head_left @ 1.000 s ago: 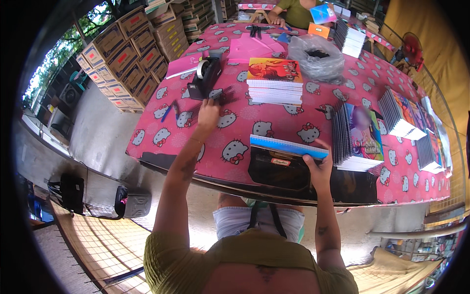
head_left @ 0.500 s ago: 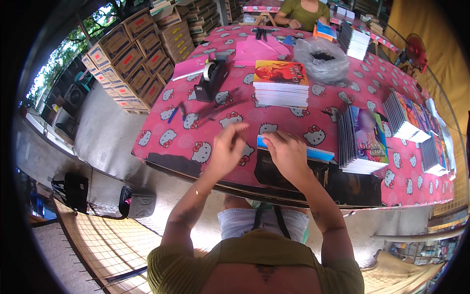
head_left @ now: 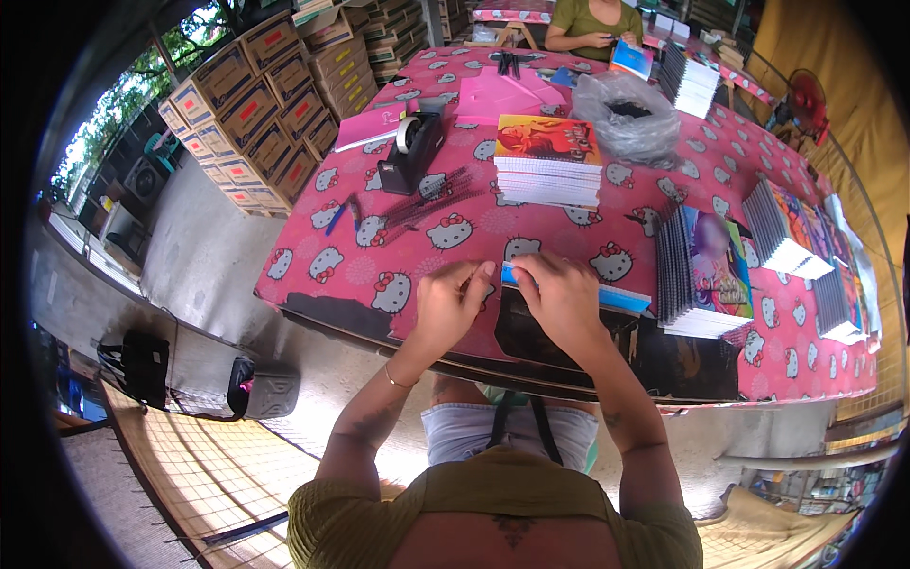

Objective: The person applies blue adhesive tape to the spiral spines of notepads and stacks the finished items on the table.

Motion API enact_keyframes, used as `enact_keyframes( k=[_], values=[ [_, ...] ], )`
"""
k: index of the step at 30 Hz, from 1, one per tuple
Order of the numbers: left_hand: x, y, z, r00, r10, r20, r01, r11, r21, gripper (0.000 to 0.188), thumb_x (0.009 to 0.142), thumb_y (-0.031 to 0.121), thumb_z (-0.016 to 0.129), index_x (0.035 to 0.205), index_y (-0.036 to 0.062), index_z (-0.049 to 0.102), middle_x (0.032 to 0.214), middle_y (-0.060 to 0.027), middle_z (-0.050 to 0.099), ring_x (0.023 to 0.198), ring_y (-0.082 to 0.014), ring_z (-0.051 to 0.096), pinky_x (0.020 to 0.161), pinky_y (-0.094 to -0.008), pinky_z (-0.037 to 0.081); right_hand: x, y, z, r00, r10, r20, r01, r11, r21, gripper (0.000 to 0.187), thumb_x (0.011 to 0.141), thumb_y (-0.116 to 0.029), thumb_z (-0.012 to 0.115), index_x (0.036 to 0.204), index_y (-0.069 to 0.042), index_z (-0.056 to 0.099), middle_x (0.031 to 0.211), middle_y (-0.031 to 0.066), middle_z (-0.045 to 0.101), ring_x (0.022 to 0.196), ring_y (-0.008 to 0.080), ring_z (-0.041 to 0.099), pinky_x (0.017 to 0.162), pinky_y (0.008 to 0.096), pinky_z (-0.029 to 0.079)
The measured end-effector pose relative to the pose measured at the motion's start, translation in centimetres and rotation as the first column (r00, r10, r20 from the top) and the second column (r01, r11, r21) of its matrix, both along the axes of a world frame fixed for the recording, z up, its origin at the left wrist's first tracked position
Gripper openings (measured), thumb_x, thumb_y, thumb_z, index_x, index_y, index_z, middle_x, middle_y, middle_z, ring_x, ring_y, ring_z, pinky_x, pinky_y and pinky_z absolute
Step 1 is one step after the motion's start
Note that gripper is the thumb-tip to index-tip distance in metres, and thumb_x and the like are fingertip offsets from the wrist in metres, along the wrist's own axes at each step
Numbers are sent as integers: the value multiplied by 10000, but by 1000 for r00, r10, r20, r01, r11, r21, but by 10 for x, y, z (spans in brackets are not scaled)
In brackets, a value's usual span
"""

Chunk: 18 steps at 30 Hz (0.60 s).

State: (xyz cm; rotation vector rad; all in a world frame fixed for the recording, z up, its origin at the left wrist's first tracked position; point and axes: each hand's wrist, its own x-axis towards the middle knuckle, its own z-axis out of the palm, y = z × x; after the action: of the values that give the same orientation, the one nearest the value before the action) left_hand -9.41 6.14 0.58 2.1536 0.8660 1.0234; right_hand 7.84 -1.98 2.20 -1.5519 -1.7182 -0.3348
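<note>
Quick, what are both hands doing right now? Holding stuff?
Left hand: fingers curled closed; whether anything is pinched inside cannot be told.
Right hand: fingers bent over the blue notebook; whether they grip it cannot be told.

The blue cover looks like smooth paper, the bag crinkled, glossy plastic, the boxes matt cardboard.

On my feed, the counter wears a pink cartoon-cat cover, black along part of its near edge. I see a black tape dispenser, loose dark coils, a notebook stack, a clear plastic bag and, rightward, spiral-bound notebooks on it.
</note>
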Motion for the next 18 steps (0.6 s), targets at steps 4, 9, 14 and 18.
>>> enact_keyframes(
  k=[4,9,14,18],
  values=[
    [0,16,12,989,-150,8,148,985,92,201,928,151,723,1030,-21,696,836,-145,677,675,-185,642,581,-325,499,0,-2,1,1000,27,-14,-28,999,-43,88,886,-158,696,947,-104,665,810,49,672,715,262,677,652,382,531],
    [-1,39,25,915,-377,-144,402,886,232,240,895,135,743,1072,-8,667,896,-159,646,726,-284,648,637,-374,516,4,-4,2,990,64,-123,-78,990,-114,118,864,-130,705,948,-61,659,976,88,663,744,299,683,653,421,558],
    [9,33,43,896,-405,-183,441,864,242,235,900,206,727,1088,74,676,933,-144,656,751,-348,662,641,-448,504,11,-5,2,988,87,-124,-100,990,-103,145,861,-120,706,964,-29,657,1062,100,641,763,322,685,671,438,563],
    [8,51,21,859,-424,-286,484,855,186,272,900,250,721,1114,89,676,974,-121,620,775,-329,648,636,-453,496,18,-3,0,982,161,-95,-169,981,-90,147,864,-123,705,977,-38,666,1077,96,637,756,319,686,671,433,559]
  ],
)
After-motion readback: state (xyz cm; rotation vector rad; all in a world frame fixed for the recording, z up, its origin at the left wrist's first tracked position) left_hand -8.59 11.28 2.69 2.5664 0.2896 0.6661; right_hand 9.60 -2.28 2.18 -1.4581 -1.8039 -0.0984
